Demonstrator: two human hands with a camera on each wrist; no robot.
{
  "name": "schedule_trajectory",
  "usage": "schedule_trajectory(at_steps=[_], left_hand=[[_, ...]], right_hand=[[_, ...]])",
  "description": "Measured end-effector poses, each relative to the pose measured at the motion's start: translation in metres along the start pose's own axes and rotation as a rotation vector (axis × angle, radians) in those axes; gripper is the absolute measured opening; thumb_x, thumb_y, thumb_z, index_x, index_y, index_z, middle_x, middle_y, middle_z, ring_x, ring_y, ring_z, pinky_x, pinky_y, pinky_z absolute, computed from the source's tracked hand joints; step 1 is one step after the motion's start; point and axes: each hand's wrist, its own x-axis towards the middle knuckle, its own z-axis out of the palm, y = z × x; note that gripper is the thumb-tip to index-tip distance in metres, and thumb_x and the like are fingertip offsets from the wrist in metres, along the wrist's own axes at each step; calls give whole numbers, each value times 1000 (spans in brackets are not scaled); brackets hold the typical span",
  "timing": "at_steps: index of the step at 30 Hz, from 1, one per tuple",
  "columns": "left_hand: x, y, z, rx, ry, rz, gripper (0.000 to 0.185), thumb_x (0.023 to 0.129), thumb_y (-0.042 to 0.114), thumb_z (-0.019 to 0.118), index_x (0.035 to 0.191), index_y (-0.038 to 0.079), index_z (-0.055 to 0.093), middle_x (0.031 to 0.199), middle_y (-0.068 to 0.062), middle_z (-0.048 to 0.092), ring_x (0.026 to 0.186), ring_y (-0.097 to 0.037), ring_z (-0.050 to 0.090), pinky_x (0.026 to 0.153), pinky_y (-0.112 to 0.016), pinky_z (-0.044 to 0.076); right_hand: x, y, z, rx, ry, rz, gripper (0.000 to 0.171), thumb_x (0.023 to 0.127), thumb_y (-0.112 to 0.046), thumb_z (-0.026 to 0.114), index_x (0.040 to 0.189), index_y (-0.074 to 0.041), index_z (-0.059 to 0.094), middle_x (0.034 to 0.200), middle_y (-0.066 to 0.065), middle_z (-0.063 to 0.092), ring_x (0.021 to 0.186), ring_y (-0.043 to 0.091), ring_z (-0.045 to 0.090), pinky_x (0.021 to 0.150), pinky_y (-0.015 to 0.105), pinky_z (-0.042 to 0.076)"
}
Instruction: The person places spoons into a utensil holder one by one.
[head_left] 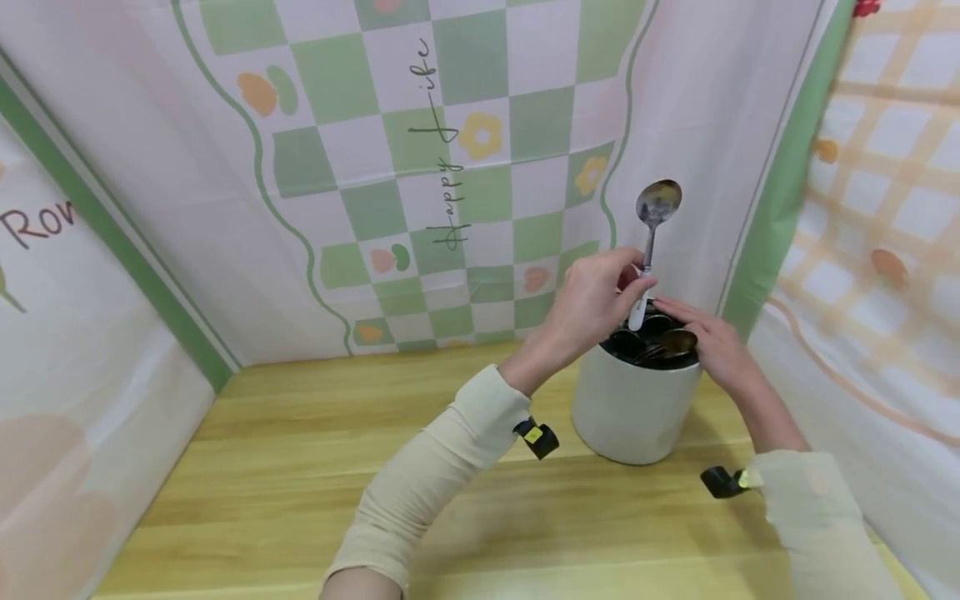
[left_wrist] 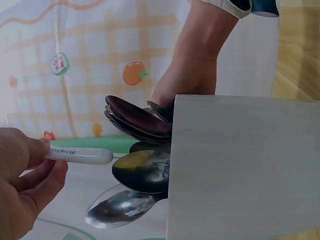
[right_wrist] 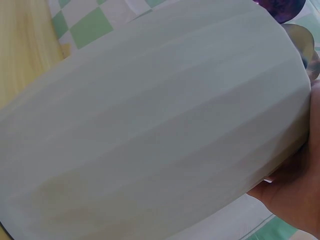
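From the head view, the left hand [head_left: 592,302] pinches a white-handled spoon [head_left: 654,227] by its handle, fingers curled round it, bowl up and handle end down at the mouth of a pale round holder [head_left: 633,400]. The holder stands on the wooden desk [head_left: 300,467] toward the right, near the patterned cloth backdrop [head_left: 450,167], with dark spoon bowls [head_left: 660,343] showing at its top. The right hand [head_left: 708,346] rests on the holder's far rim, fingers laid fairly straight over it.

The left wrist view shows the thumb and fingers [left_wrist: 30,165] closed on the white handle [left_wrist: 80,155], just beside several spoon bowls [left_wrist: 142,170] sticking out of the holder [left_wrist: 240,170]; the right hand [left_wrist: 185,85] reaches in behind them.

In the right wrist view the holder's ribbed wall [right_wrist: 150,125] fills nearly everything, with the right hand [right_wrist: 295,190] touching its edge.
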Motion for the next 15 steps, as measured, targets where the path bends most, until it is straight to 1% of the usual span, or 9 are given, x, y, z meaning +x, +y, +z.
schedule_trajectory(at_steps=[5, 10, 12, 15], left_hand=[[2, 1, 5, 48, -6, -15, 16, 100, 25, 61, 105, 13, 69, 87, 4, 72, 73, -1, 63, 61, -5, 43], [-1, 0, 12, 81, -32, -20, 15, 100, 26, 61, 99, 13, 70, 88, 5, 72, 71, 0, 60, 60, -6, 42], [-2, -1, 14, 94, -36, -15, 16, 100, 26, 62, 96, 13, 70, 86, 5, 71, 69, -1, 58, 60, -7, 41], [-4, -2, 17, 108, -49, -19, 18, 100, 26, 61, 92, 13, 70, 84, 5, 70, 67, -1, 56, 59, -9, 41]], right_hand=[[1, -1, -1, 3, -1, -2, 50, 107, -22, 19, 151, -14, 43, 161, 13, 30, 149, 44, 21, 117, 68, 17], [-1, 0, -1, 17, -5, 7, 49, 107, -22, 21, 151, -15, 43, 162, 11, 29, 150, 45, 20, 116, 69, 16], [-1, 1, -1, 16, -1, 1, 49, 107, -22, 22, 151, -16, 43, 162, 5, 30, 150, 43, 21, 117, 68, 17], [-1, 2, -2, 8, 10, -3, 48, 107, -22, 23, 151, -19, 43, 159, -11, 32, 150, 41, 22, 117, 67, 18]])
